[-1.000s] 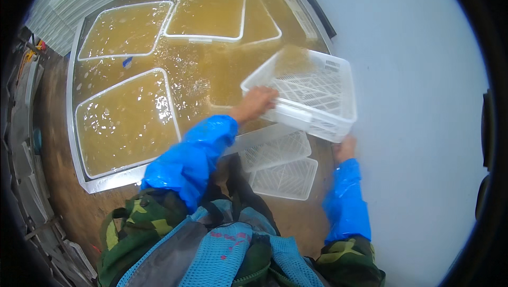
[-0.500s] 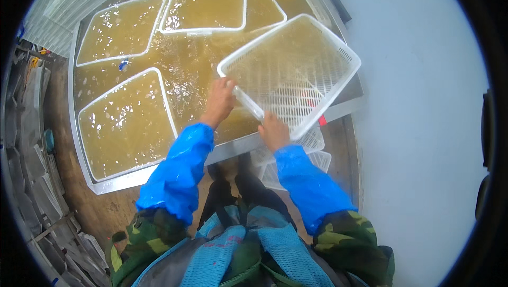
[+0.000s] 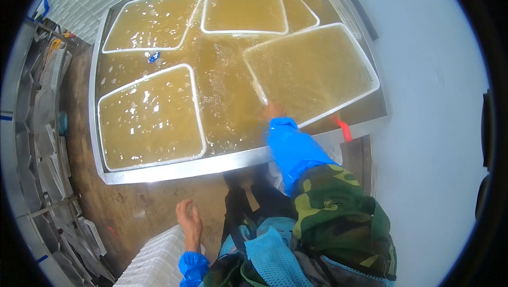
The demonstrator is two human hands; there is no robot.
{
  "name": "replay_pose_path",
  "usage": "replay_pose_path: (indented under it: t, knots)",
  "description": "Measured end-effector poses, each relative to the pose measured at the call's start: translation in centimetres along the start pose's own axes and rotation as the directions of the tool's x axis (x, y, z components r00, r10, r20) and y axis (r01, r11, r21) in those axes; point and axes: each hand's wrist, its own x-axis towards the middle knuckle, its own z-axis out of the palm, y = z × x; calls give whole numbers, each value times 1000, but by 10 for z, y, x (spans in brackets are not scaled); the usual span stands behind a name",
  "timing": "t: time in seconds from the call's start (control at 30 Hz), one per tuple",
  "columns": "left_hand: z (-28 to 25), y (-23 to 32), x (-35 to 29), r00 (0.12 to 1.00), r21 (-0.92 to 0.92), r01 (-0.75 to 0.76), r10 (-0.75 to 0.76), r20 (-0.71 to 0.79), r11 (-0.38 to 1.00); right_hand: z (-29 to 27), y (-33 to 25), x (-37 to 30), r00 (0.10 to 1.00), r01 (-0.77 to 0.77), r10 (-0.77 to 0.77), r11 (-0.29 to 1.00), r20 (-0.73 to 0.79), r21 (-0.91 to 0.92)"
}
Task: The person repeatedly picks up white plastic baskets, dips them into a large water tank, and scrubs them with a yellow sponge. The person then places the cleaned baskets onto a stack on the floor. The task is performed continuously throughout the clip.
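My right hand (image 3: 273, 111) grips the near-left corner of a white plastic tray (image 3: 349, 100). That tray lies low in the murky brownish water of a big metal tank (image 3: 233, 160), its slatted bottom hidden under the surface. Water partly covers the fingers of this hand. My left hand (image 3: 189, 224) is drawn back outside the tank, fingers apart and holding nothing. Just beside it, at the lower edge, rises a stack of white trays (image 3: 153, 259). More white trays sit in the water: one at the near left (image 3: 199, 117), one at the far left (image 3: 153, 49) and others at the back.
A small blue object (image 3: 154, 57) floats between the left trays. A red strip (image 3: 344, 129) hangs over the tank's near rim. Racks of grey panels (image 3: 47, 181) line the left side, and a pale wall (image 3: 428, 102) runs along the right. White stacked sheets (image 3: 95, 1) stand at the far left.
The tray, held tilted above the tank by both hands, has come down into the water. My left hand has let go and moved back to the lower left, beside the stack.
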Motion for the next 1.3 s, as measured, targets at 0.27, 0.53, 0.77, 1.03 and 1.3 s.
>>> replay_pose_path:
  t: [0.27, 0.53, 0.77, 1.03, 1.3]
  knots:
    - [27, 64, 55, 993, -425, 47, 3, 116, 904, -96, -29, -39, 976, 202, -208, 974, -62, -100]
    - [154, 203, 198, 859, -485, 344, -61, 509, 804, -144, -35, -184, 908, 419, -355, 777, -222, 470]
    - [234, 159, 236, 969, -460, 245, -228, 95, 853, -161, 212, -129, 942, -226, 200, 972, -270, -67]
    - [193, 197, 268, 883, -424, 447, -314, 347, 788, -108, 268, -20, 973, -212, 219, 973, 77, -86]
    - [161, 229, 292, 941, -263, 253, -173, 292, 931, -198, 292, -89, 983, 135, -83, 931, -163, 339]
